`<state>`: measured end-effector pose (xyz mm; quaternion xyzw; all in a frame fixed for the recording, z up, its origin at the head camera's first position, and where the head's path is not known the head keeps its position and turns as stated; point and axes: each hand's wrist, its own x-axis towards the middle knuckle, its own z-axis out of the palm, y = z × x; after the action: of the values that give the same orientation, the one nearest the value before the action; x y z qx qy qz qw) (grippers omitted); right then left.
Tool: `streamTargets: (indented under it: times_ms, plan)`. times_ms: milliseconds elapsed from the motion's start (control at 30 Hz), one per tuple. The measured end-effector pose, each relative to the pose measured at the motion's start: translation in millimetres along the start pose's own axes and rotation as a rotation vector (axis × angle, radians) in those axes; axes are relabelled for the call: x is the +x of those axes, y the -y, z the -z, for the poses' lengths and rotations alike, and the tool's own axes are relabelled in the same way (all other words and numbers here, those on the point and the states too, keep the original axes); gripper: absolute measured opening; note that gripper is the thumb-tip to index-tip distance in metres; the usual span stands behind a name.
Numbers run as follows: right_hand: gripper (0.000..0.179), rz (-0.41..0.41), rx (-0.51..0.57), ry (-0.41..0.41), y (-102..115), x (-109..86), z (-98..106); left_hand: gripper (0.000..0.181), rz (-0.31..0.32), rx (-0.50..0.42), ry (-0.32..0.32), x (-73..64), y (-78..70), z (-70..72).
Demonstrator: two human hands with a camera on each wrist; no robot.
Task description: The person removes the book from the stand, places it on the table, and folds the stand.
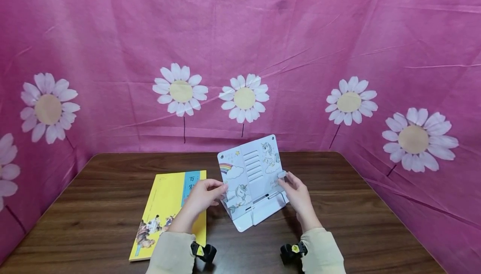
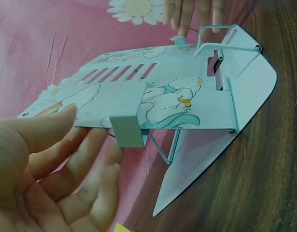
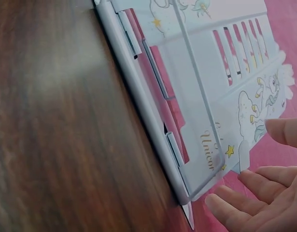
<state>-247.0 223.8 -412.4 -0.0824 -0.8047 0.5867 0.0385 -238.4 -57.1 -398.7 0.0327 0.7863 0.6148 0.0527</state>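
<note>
White, round-cornered slotted stand [image 1: 259,188]; dark wood-grain table [image 1: 349,211].

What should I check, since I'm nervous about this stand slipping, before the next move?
1. Panel raised: ok. The white rectangular, unicorn-printed stand leans back with its panel up.
2. Stand's base fully seated on the brown wood-grain table: cannot tell.
3. Left hand at the panel's left edge: ok, though how firmly it holds is unclear.
4. Right hand clear of the stand: not ok. Its fingers are at the small white side tab.
5. Stand's white front shelf free: ok, no book on it.
6. Yellow rectangular book with a blue strip stable: ok, flat on the table.
</note>
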Motion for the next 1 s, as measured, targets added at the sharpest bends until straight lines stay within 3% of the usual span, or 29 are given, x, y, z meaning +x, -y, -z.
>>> streamTargets:
  times_ms: [333, 500, 1000]
  plan:
    - [0.058, -0.055, -0.027, 0.006, -0.7, -0.5, 2.2, 0.029, -0.020, -0.061, -0.091, 2.5, 1.0, -0.4]
    - [0.057, -0.060, -0.037, 0.025, -2.5, 0.8, 0.3, 0.027, -0.021, -0.059, -0.090, 4.1, 0.9, 0.3]
    - [0.049, -0.059, -0.065, -0.021, -2.0, -0.5, -1.1, 0.025, -0.013, -0.045, -0.090, 3.7, 0.5, -1.7]
